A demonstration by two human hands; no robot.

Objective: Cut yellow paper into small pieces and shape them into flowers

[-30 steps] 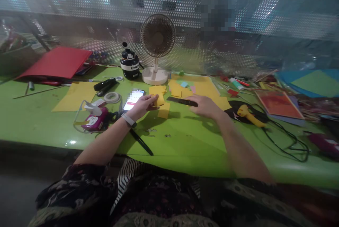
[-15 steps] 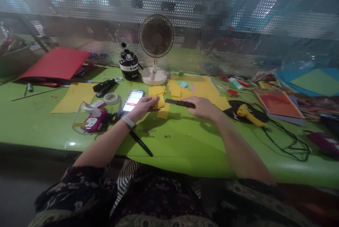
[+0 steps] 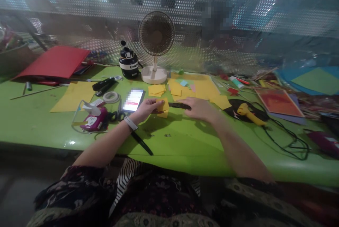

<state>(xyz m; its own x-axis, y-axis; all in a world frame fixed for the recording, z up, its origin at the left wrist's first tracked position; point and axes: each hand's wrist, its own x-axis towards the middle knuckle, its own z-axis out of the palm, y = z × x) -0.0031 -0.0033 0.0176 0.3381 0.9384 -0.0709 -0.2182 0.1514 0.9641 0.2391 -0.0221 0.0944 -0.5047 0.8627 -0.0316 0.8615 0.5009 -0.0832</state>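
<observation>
Can pass over bare green tabletop [image 3: 190, 145] front-centre; blocked ahead by slim black tool [image 3: 181, 106] and small yellow paper [image 3: 164, 104], then round white-based fan [image 3: 156, 33].

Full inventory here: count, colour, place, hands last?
Fan: one, brown/white, back
Held paper: at least one, yellow, centre
Slim tool: one, black, centre
Small papers: several, yellow, before fan
Large sheets: several, yellow, left and centre
Phone: one, dark, left
Bottle: one, dark, beside fan
Tape roll: one, white, left
Stapler: one, black, left
Boxy things: two, magenta, left and right
Glue gun: one, yellow, right
Red sheet: one, red, far left
Card: one, orange, right
Overlapping sheets: several, blue and green, far right
Small clutter: uncountable, mixed, far right
Table: one, green, beneath
Left hand: one, holding paper, centre
Right hand: one, holding tool, centre
</observation>
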